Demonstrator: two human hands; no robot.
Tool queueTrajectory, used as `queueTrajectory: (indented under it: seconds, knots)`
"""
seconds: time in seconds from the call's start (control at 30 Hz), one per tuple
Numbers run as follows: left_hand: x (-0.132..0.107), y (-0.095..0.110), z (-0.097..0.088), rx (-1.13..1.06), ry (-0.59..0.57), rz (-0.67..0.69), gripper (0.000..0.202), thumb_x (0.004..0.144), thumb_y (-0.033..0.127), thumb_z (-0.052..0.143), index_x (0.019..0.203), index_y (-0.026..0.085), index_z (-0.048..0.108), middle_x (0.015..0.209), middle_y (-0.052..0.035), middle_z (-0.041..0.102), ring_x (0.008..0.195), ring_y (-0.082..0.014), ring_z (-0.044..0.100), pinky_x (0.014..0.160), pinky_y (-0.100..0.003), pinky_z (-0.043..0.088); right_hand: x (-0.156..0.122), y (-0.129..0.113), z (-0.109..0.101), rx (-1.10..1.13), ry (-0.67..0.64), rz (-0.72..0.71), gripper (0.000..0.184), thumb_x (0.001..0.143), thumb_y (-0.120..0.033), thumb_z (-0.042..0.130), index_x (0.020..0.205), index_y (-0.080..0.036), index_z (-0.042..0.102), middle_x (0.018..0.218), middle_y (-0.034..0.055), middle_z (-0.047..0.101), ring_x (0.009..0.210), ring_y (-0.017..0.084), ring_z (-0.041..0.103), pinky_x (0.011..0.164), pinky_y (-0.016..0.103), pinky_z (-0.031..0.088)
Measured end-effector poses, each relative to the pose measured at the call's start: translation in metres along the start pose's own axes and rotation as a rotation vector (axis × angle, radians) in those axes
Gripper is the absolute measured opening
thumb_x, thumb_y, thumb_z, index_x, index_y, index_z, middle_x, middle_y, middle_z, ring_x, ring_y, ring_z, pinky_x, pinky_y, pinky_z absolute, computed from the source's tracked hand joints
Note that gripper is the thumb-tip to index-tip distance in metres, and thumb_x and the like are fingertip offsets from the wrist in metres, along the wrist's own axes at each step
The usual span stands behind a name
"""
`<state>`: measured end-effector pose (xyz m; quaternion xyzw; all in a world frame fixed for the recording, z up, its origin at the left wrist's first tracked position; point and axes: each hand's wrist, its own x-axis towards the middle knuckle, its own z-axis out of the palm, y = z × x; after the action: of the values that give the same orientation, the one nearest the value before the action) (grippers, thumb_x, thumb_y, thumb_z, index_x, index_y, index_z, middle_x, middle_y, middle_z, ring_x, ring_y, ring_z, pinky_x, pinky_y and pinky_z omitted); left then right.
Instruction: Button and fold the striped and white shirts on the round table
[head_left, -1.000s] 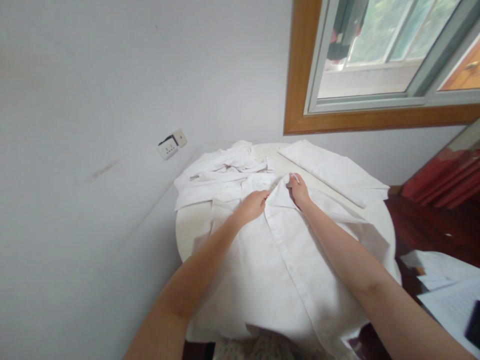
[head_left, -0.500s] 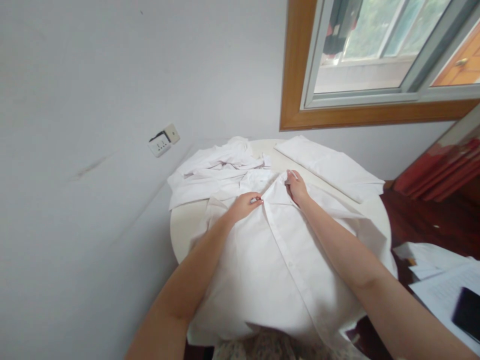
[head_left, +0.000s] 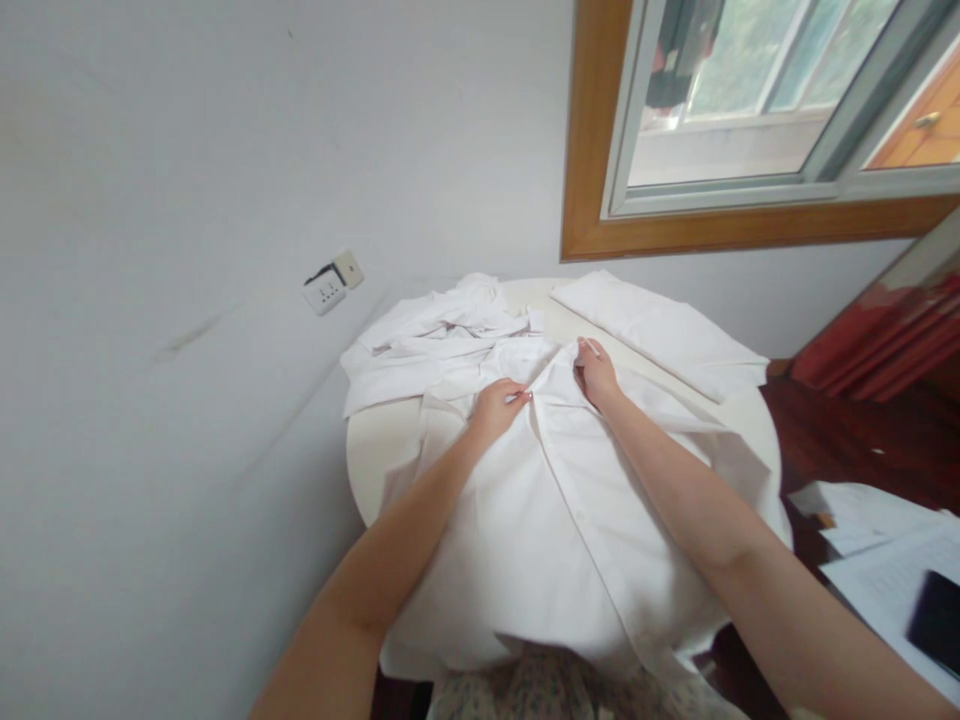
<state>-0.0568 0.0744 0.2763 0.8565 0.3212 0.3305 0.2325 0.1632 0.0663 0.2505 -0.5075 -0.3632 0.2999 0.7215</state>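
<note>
A white button-up shirt [head_left: 555, 540] lies spread front up over a small round white table [head_left: 367, 455], its hem hanging over the near edge. My left hand [head_left: 496, 408] rests on the shirt near the collar, fingers curled and pinching the fabric at the top of the placket. My right hand [head_left: 596, 372] is closed on the right collar flap. Both forearms stretch across the shirt.
A rumpled white garment [head_left: 435, 340] lies at the table's far left, a folded white one [head_left: 660, 335] at the far right. A wall socket [head_left: 331, 285] sits on the grey wall, a wood-framed window [head_left: 750, 130] beyond. Papers and a dark phone [head_left: 934, 625] lie at lower right on the dark floor.
My left hand has slid a little along the collar toward the placket and tightened its pinch. The right hand stays on the collar flap. The view has shifted slightly.
</note>
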Motion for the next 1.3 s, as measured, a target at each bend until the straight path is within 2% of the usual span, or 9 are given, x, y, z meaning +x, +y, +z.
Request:
queueTrajectory:
  seconds: [0.13, 0.27, 0.53, 0.7, 0.87, 1.03, 1.17, 1.23, 1.3]
  knots:
    - [0.001, -0.002, -0.002, -0.006, -0.019, -0.064, 0.014, 0.083, 0.023, 0.06, 0.09, 0.018, 0.072, 0.091, -0.005, 0.07, 0.087, -0.0173, 0.064, 0.083, -0.029, 0.049, 0.0, -0.004, 0.002, 0.155, 0.119, 0.023, 0.04, 0.071, -0.058, 0.056, 0.091, -0.024, 0.048, 0.077, -0.0021, 0.06, 0.072, 0.015, 0.059, 0.068, 0.028, 0.049]
    - [0.0, -0.007, -0.005, -0.042, -0.108, -0.005, 0.019, 0.087, 0.025, 0.055, 0.093, 0.018, 0.07, 0.094, -0.0053, 0.07, 0.091, -0.0172, 0.063, 0.086, -0.029, 0.048, 0.001, -0.005, 0.0, 0.171, 0.126, 0.01, 0.04, 0.071, -0.058, 0.054, 0.09, -0.024, 0.048, 0.079, -0.001, 0.061, 0.077, 0.016, 0.06, 0.069, 0.031, 0.05]
    - [-0.001, -0.005, 0.004, 0.0, 0.0, -0.012, 0.016, 0.084, 0.028, 0.059, 0.09, 0.019, 0.07, 0.09, -0.0033, 0.069, 0.087, -0.016, 0.063, 0.083, -0.027, 0.048, 0.0, -0.009, 0.002, 0.253, 0.158, 0.086, 0.035, 0.068, -0.05, 0.061, 0.089, -0.023, 0.051, 0.076, -0.002, 0.061, 0.074, 0.015, 0.06, 0.072, 0.031, 0.051]
    - [-0.004, 0.002, 0.008, 0.118, 0.06, -0.082, 0.017, 0.084, 0.033, 0.06, 0.088, 0.021, 0.072, 0.088, -0.0033, 0.069, 0.083, -0.0168, 0.062, 0.076, -0.027, 0.047, -0.005, -0.017, 0.001, 0.285, 0.088, 0.107, 0.033, 0.067, -0.047, 0.066, 0.082, -0.022, 0.052, 0.074, -0.0014, 0.063, 0.071, 0.016, 0.06, 0.072, 0.031, 0.052]
    - [-0.008, 0.017, -0.001, 0.378, 0.054, 0.065, 0.025, 0.091, 0.034, 0.051, 0.09, 0.022, 0.072, 0.08, -0.0058, 0.065, 0.083, -0.0193, 0.059, 0.074, -0.031, 0.041, -0.005, -0.019, -0.005, 0.245, -0.011, 0.074, 0.033, 0.069, -0.052, 0.062, 0.078, -0.023, 0.05, 0.07, -0.001, 0.062, 0.07, 0.018, 0.06, 0.07, 0.033, 0.05]
    - [-0.012, 0.03, -0.014, 0.573, 0.057, 0.199, 0.029, 0.095, 0.032, 0.042, 0.098, 0.026, 0.071, 0.08, -0.0072, 0.062, 0.088, -0.0227, 0.053, 0.08, -0.039, 0.033, -0.005, -0.03, -0.008, 0.048, 0.037, 0.046, 0.032, 0.078, -0.052, 0.05, 0.082, -0.02, 0.055, 0.073, 0.0037, 0.063, 0.072, 0.02, 0.06, 0.068, 0.034, 0.048]
    - [-0.014, 0.033, -0.018, 0.601, 0.03, 0.233, 0.028, 0.095, 0.03, 0.042, 0.106, 0.028, 0.068, 0.084, -0.0076, 0.061, 0.089, -0.0228, 0.052, 0.086, -0.041, 0.03, -0.025, -0.065, -0.005, -0.512, 0.078, -0.333, 0.035, 0.085, -0.039, 0.048, 0.11, -0.017, 0.058, 0.105, 0.0115, 0.061, 0.101, 0.025, 0.054, 0.09, 0.039, 0.043]
    - [-0.014, 0.031, -0.017, 0.591, 0.032, 0.238, 0.028, 0.095, 0.029, 0.042, 0.106, 0.027, 0.067, 0.085, -0.0075, 0.061, 0.09, -0.0226, 0.052, 0.087, -0.041, 0.03, -0.044, -0.082, -0.001, -0.773, -0.052, -0.562, 0.039, 0.087, -0.033, 0.048, 0.122, -0.017, 0.054, 0.117, 0.0131, 0.056, 0.113, 0.027, 0.048, 0.1, 0.041, 0.036]
    - [-0.013, 0.027, -0.015, 0.57, 0.034, 0.249, 0.028, 0.095, 0.029, 0.041, 0.103, 0.024, 0.068, 0.086, -0.0075, 0.062, 0.092, -0.0225, 0.052, 0.088, -0.04, 0.031, -0.063, -0.093, 0.006, -0.941, -0.302, -0.681, 0.037, 0.089, -0.03, 0.047, 0.123, -0.019, 0.055, 0.12, 0.0131, 0.054, 0.113, 0.026, 0.048, 0.101, 0.04, 0.036]
